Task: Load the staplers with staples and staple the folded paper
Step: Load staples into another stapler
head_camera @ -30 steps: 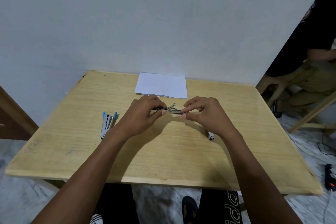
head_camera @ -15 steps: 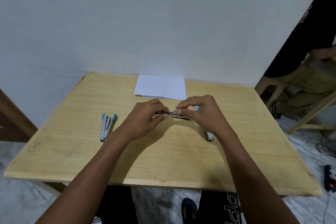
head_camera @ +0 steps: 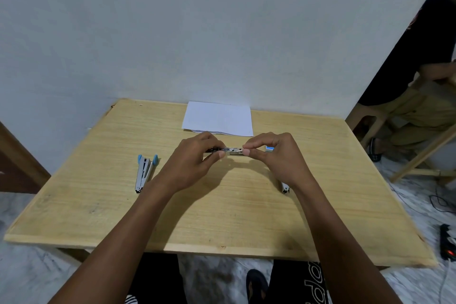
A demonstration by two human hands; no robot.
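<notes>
A small metal stapler [head_camera: 232, 150] is held just above the middle of the wooden table [head_camera: 123, 205]. My left hand [head_camera: 195, 163] grips its left end and my right hand [head_camera: 274, 155] pinches its right end between thumb and forefinger. A second stapler with blue tips [head_camera: 144, 173] lies splayed apart on the left of the table. Part of a third stapler [head_camera: 285, 187] shows under my right wrist. A small blue staple box [head_camera: 269, 148] peeks out behind my right hand. The folded white paper [head_camera: 218, 118] lies flat at the table's far edge by the wall.
A grey wall stands right behind the table. A person sits on a wooden chair [head_camera: 419, 155] at the far right. A power strip [head_camera: 447, 242] and cables lie on the marble floor to the right. My legs and a dark shoe [head_camera: 256, 284] show below the near table edge.
My hands have drawn closer together around the small stapler, and the part that stuck up between them now lies level. The view shifted a little; the other objects stayed put.
</notes>
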